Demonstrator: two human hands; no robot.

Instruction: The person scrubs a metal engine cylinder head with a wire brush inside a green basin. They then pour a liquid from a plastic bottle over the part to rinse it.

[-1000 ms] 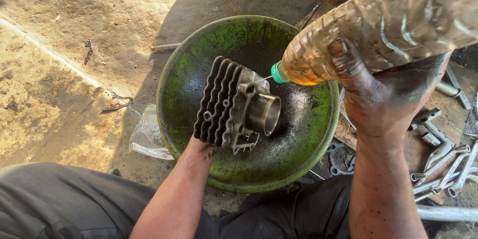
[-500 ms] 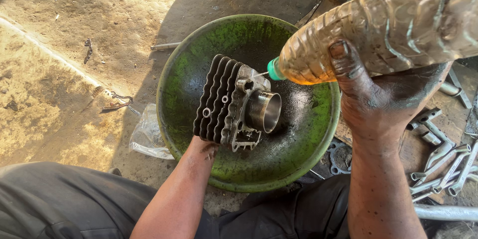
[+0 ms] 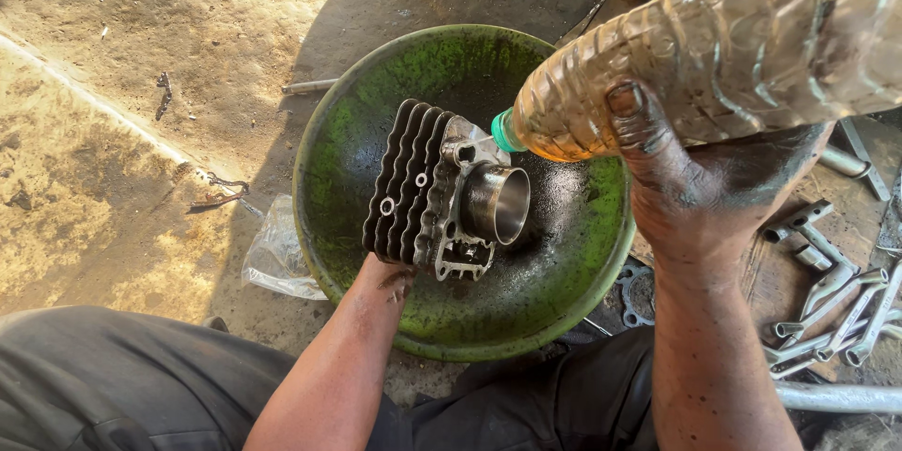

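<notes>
Person tipping a bottle over an engine cylinder in a green basin.

Seen from the head camera, the right hand (image 3: 700, 183) is gripping a ribbed plastic bottle (image 3: 714, 47) of amber liquid, its green neck tilting down just above the finned metal cylinder (image 3: 442, 193). The left hand (image 3: 387, 274), mostly hidden, is propping the cylinder from beneath inside the oily basin (image 3: 564, 291) on the dirt floor (image 3: 141, 56). Spanners (image 3: 832, 305) are lying to the right.

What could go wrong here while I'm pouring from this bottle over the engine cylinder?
The right hand is greasy, so the tilted plastic bottle may slip. The left hand props the finned engine cylinder on edge in the green basin; once wet, it might slide or tip.
</notes>
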